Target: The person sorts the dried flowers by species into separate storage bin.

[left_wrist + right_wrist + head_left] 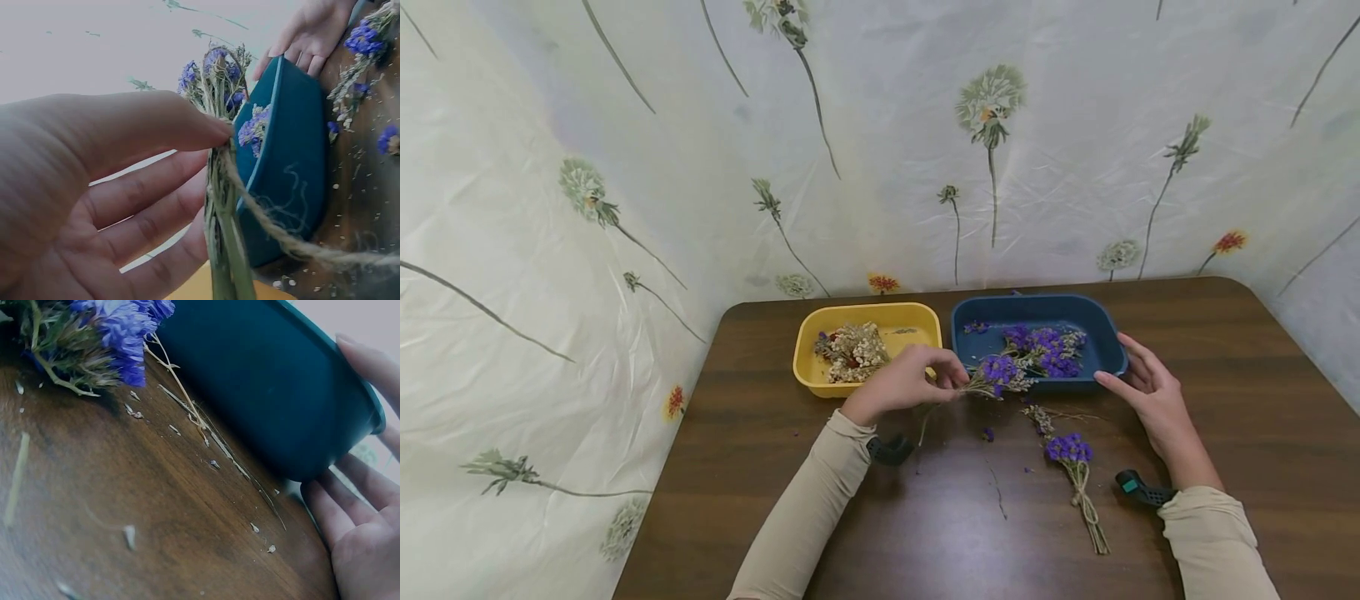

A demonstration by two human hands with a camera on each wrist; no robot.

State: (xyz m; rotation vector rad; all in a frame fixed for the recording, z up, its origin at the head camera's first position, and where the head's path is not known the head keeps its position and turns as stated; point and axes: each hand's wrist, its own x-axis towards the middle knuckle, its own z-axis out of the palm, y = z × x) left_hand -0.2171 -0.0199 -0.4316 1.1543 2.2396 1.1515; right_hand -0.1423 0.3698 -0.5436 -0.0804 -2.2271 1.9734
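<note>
Between the thumb and fingers of my left hand is a small bunch of dried purple flowers. In the left wrist view, twine trails from its stems. That hand is by the near left corner of a blue tray, and the flower heads reach over its front rim. My right hand grips the tray's right end, thumb at the rim and fingers on the outer side. More purple flowers lie inside the tray.
A yellow tray with pale dried flowers stands left of the blue one. On the brown table lie a twine-tied purple bunch, a loose sprig, a small flower head and scattered bits. A dandelion-print sheet hangs behind.
</note>
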